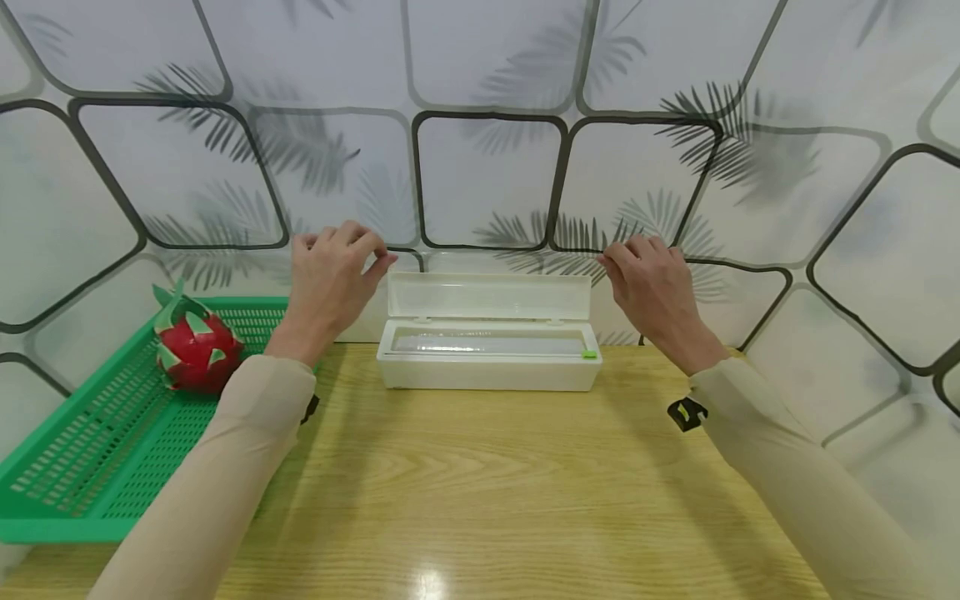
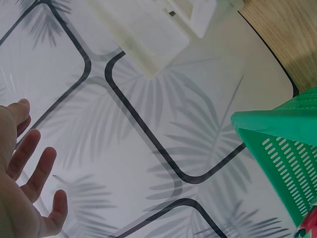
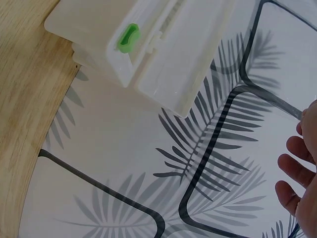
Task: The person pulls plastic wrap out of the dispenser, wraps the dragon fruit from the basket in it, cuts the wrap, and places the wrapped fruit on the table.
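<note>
A white cling film dispenser box (image 1: 487,372) stands against the wall with its lid (image 1: 489,297) raised. A roll of clear film (image 1: 487,343) lies inside, and a green slide cutter (image 1: 589,354) sits at the right end of its front rim. Above and left of the box, my left hand (image 1: 333,275) pinches one side of a see-through sheet of cling film (image 2: 15,82) between thumb and index finger. Its other fingers are spread loosely. My right hand (image 1: 651,279) pinches the opposite side, above and right of the box. The sheet barely shows against the wall.
A green plastic basket (image 1: 82,527) stands at the left, partly behind my left forearm. In it lies a red dragon fruit (image 1: 198,354) with green scales. The wooden table (image 1: 480,475) meets a patterned wall (image 1: 487,183) behind the box.
</note>
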{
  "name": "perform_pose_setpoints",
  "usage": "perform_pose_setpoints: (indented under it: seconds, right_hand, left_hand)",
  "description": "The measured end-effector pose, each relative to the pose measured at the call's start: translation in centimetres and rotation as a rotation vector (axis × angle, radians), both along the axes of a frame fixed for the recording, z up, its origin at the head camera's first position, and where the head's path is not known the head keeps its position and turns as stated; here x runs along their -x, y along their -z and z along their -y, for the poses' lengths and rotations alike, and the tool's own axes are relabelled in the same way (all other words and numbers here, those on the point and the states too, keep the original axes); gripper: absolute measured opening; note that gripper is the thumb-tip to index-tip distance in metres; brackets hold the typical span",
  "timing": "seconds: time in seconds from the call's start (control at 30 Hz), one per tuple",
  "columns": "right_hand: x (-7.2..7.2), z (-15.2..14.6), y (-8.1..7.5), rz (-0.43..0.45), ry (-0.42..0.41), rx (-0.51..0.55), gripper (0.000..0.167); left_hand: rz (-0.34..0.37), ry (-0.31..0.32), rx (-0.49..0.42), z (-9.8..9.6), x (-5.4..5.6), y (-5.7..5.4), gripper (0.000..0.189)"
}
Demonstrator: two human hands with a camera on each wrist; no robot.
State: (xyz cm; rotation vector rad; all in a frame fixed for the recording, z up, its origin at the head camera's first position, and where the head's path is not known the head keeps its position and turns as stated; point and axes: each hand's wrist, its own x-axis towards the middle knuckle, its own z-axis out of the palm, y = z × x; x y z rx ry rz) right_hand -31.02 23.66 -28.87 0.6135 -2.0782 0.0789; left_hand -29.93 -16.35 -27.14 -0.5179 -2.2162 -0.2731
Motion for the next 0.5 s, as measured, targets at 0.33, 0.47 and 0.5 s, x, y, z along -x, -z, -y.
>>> perform_pose_setpoints:
  seconds: [0.33,0.47,0.5]
  right_hand:
    - [-0.12,0.08,-0.31,-0.005,-0.008,0.007,0.019]
    - [-0.15,0.05,-0.44,-0.001,-0.01,0.008,0.018]
    - [-0.16,0.03,-0.46,0.0,-0.009,0.008,0.018]
  left_hand:
    - [0.014,-0.002,-0.006,0.11,-0.08,-0.46,0.019]
    - [0.015,-0.006,-0.004,0.13,-0.12,-0.66,0.019]
    - [0.014,-0.006,-0.001,0.13,-0.13,-0.71,0.019]
